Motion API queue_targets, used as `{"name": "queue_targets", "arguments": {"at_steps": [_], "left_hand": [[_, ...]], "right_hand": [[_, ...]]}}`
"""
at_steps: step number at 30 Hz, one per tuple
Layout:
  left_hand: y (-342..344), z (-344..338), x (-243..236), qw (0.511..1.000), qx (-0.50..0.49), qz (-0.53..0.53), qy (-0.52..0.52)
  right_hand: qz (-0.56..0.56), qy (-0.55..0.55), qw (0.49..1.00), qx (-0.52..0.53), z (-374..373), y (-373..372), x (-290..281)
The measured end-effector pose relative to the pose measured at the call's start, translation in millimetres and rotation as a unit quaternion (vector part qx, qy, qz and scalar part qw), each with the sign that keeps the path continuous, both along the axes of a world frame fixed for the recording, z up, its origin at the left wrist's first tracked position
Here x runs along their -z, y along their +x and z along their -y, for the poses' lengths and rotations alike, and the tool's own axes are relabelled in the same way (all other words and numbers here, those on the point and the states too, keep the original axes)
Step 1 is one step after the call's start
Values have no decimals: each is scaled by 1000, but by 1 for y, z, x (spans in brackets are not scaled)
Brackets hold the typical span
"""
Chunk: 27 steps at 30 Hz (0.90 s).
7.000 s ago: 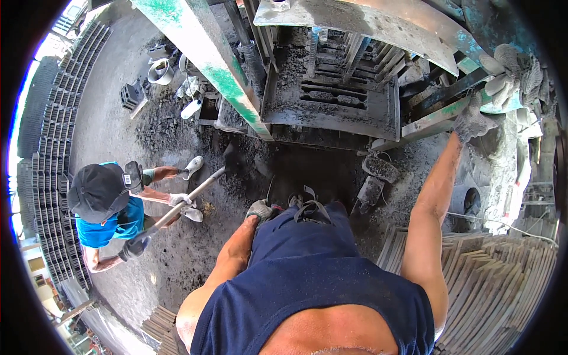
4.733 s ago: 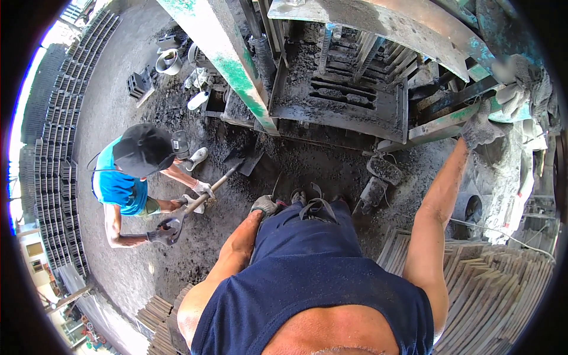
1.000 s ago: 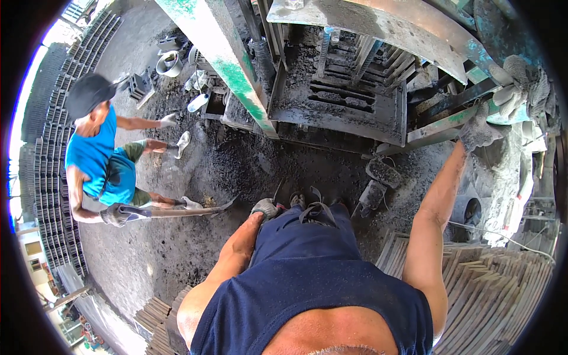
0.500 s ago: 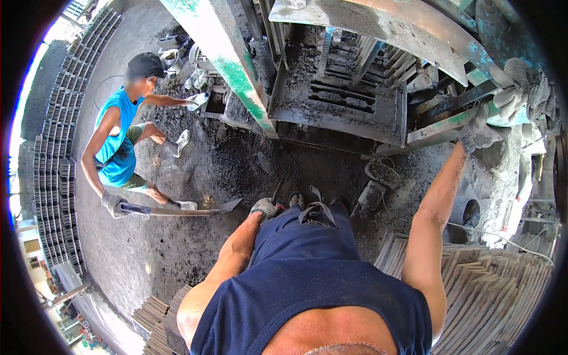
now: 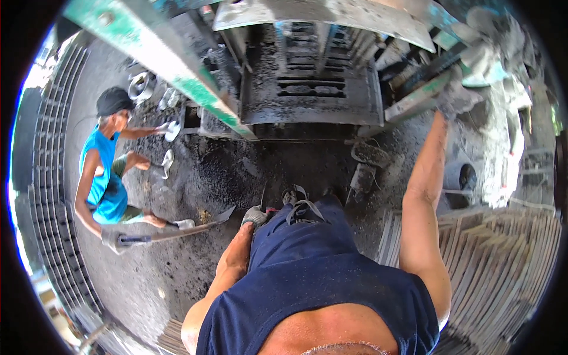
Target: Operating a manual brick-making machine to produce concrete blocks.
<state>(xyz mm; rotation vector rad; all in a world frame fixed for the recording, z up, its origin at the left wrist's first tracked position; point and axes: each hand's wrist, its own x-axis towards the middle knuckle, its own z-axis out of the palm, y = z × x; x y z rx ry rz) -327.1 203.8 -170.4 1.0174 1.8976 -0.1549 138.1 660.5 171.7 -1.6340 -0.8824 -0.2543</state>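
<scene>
My left hand (image 5: 255, 217), in a grey work glove, is closed beside my left thigh. A thin dark curved piece and a bit of red show next to it, but what it holds is hidden. Stretched out to the far right, my gloved right hand (image 5: 457, 97) is at the green and grey frame (image 5: 411, 106) of a large machine. Motion smears its fingers, and its grip is unclear. Several worn gloves (image 5: 488, 56) hang just beyond it. Ahead of me, the machine's dusty metal bed (image 5: 313, 109) has long slots and bars above it.
A co-worker (image 5: 106, 177) in a blue sleeveless top stands at left with a long-handled shovel (image 5: 171, 232). Dark grit (image 5: 219, 177) covers the ground before the machine. Stacked boards (image 5: 497, 254) stand at lower right, a bucket (image 5: 460, 176) beyond them. Stacked dark blocks (image 5: 53, 195) line the left.
The view has shifted, so the machine and my right hand sit higher and further left. The co-worker's shovel handle end has dropped lower in the picture. My left hand stays at my thigh.
</scene>
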Motion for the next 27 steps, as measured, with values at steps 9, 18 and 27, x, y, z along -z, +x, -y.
{"name": "queue_targets", "arguments": {"at_steps": [9, 18, 27], "left_hand": [[-1, -5, -9, 998, -22, 63, -12], [17, -15, -14, 993, -106, 60, 0], [31, -4, 2, 999, -40, 17, 31]], "right_hand": [[100, 185, 978, -13, 5, -19, -6], [72, 204, 966, -139, 3, -15, -2], [-75, 328, 824, -457, -10, -30, 4]]}}
